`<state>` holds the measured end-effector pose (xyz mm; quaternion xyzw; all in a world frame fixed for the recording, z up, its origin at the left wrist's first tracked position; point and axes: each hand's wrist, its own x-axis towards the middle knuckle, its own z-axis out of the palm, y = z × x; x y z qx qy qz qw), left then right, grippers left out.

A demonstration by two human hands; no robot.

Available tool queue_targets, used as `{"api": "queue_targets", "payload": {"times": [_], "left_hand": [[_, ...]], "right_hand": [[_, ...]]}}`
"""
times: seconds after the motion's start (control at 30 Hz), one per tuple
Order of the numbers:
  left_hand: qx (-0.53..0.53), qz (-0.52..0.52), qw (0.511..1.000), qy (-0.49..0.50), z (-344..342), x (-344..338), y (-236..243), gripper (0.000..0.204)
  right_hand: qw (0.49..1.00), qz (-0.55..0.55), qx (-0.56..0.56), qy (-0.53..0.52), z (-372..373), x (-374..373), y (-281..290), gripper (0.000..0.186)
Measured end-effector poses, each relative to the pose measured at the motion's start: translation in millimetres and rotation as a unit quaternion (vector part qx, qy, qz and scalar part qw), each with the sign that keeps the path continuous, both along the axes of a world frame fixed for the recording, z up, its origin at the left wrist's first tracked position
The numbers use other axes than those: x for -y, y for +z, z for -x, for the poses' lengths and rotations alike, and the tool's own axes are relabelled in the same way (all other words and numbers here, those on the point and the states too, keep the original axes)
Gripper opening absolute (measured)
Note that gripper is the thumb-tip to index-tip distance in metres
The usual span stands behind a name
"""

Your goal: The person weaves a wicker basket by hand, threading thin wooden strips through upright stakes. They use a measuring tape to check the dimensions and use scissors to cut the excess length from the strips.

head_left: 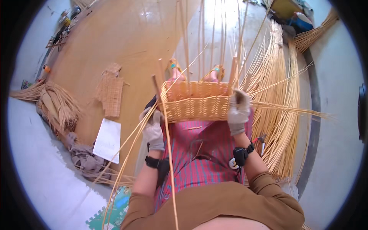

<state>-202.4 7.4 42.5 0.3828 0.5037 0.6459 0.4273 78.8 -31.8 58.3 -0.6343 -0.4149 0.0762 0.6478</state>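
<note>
Far left, a bundle point(57, 101) of straw slumps by the wall, its lower end lost among a grey cloth point(86, 155). Next comes a white sheet point(107, 140), its faint marks too blurred to make out, just below a woven piece point(111, 92). Low down, a green mat point(119, 201) is partly covered by straw and the person's sleeve.

Now the gloved left hand point(153, 128), at the basket's left end: fingers bent around pale strands point(124, 170), tips out of sight; whether they pinch the rim too, I can't tell. A long cane point(168, 153) sweeps down past it and is cut off by the lower edge.

Centre stage, the basket point(197, 109), above the striped cloth point(199, 172) over the lap, near wall hiding its bottom; sandalled feet point(217, 72) show only partly beyond it. Here's the gloved right hand point(238, 111), fingers curled closed on the basket's right end, covering that corner. Right of it, pliers point(262, 138) lie half lost beside reeds point(281, 103), and a dark object point(361, 111) at the rim defies naming.
</note>
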Motion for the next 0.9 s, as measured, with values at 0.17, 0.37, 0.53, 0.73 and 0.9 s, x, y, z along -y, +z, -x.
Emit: {"api": "queue_targets", "payload": {"times": [0.17, 0.37, 0.53, 0.73, 0.9], "left_hand": [[-0.097, 0.076, 0.989, -0.077, 21.5, 1.4, 15.7, 0.017], [0.013, -0.003, 0.954, -0.301, 65.2, -33.7, -10.2, 0.023], [-0.129, -0.028, 0.839, -0.528, 72.2, -113.4, 3.2, 0.041], [-0.166, -0.024, 0.893, -0.417, 41.9, -77.7, -6.6, 0.025], [-0.12, -0.01, 0.93, -0.346, 29.1, -68.8, -38.8, 0.024]], "right_hand": [[0.843, 0.086, 0.276, 0.453, 121.9, 7.2, 40.1, 0.022], [0.805, 0.085, 0.343, 0.476, 184.7, -4.8, 68.3, 0.023], [0.795, 0.106, 0.351, 0.483, 146.4, 23.2, 62.0, 0.02], [0.91, 0.221, -0.253, 0.245, 51.5, 16.8, 18.8, 0.018], [0.903, 0.121, -0.402, 0.091, 32.5, -4.7, -30.4, 0.015]]}}
